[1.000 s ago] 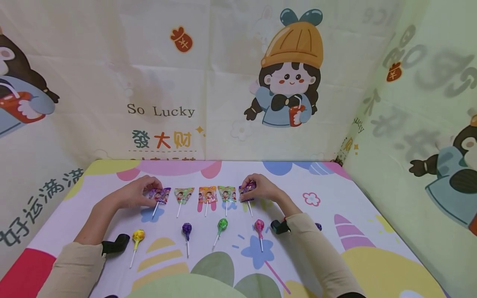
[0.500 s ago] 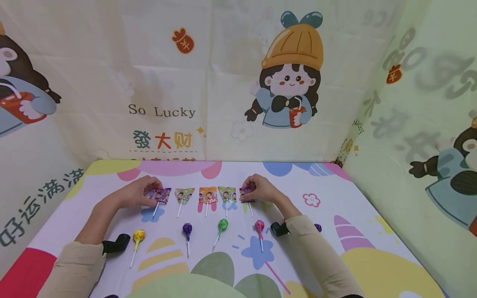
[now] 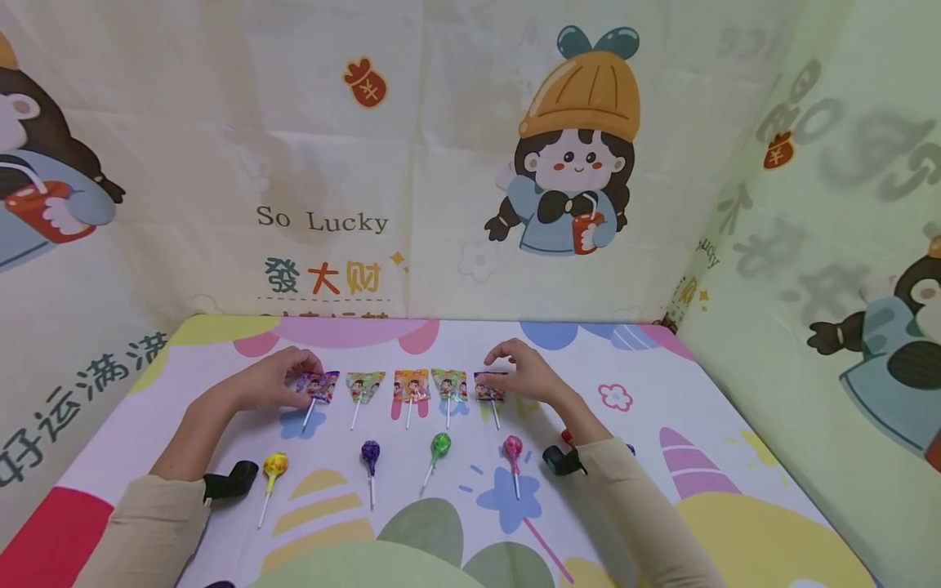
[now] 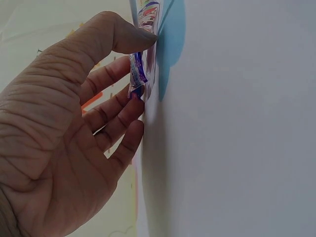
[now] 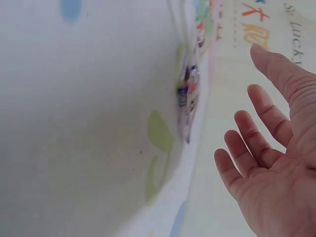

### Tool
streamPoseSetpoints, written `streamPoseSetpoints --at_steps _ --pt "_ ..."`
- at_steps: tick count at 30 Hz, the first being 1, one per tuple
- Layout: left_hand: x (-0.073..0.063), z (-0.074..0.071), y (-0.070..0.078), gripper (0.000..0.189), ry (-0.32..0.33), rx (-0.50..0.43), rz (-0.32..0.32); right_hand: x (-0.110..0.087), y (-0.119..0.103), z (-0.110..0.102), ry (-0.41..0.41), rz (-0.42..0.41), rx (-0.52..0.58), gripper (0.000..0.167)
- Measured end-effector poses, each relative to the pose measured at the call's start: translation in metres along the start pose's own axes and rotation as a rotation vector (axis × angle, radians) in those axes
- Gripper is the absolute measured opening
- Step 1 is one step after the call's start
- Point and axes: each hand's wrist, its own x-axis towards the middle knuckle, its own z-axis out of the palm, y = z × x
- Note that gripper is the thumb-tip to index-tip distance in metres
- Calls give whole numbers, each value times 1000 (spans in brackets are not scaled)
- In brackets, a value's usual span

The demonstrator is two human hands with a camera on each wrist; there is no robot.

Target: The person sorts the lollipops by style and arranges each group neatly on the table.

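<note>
In the head view a row of flat-wrapped lollipops lies across the table. At its left end my left hand (image 3: 268, 382) pinches the edge of a lollipop in a purple wrapper (image 3: 325, 386). The left wrist view has the thumb (image 4: 136, 40) against that wrapper and the fingers behind it. At the row's right end lies another purple-wrapped lollipop (image 3: 489, 392). Just above it hovers my right hand (image 3: 531, 371), fingers spread; in the right wrist view a gap separates the hand (image 5: 276, 143) from the wrapper (image 5: 188, 94).
Between the hands lie a green-wrapped lollipop (image 3: 363, 387), an orange-wrapped one (image 3: 410, 385) and a second green-wrapped one (image 3: 449, 385). Nearer lie round-headed lollipops: yellow (image 3: 275, 465), purple (image 3: 371, 452), green (image 3: 440, 445) and pink (image 3: 512, 446). The right forearm partly covers a dark purple head (image 3: 631, 449).
My right hand has let go of the purple-wrapped lollipop, spread its fingers and moved slightly up and right. The left hand keeps its place at the other purple wrapper.
</note>
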Motion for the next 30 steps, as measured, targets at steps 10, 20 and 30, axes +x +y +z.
streamPoseSetpoints --at_steps 10,20,30 --pt "0 0 -1 44 -6 3 1 -22 -11 -3 10 -41 71 33" --pt "-3 -4 7 49 -9 57 20 -44 -35 -3 -2 -121 116 34" --pt "-15 -11 11 57 -17 79 -33 -70 -61 8 -29 -212 148 28"
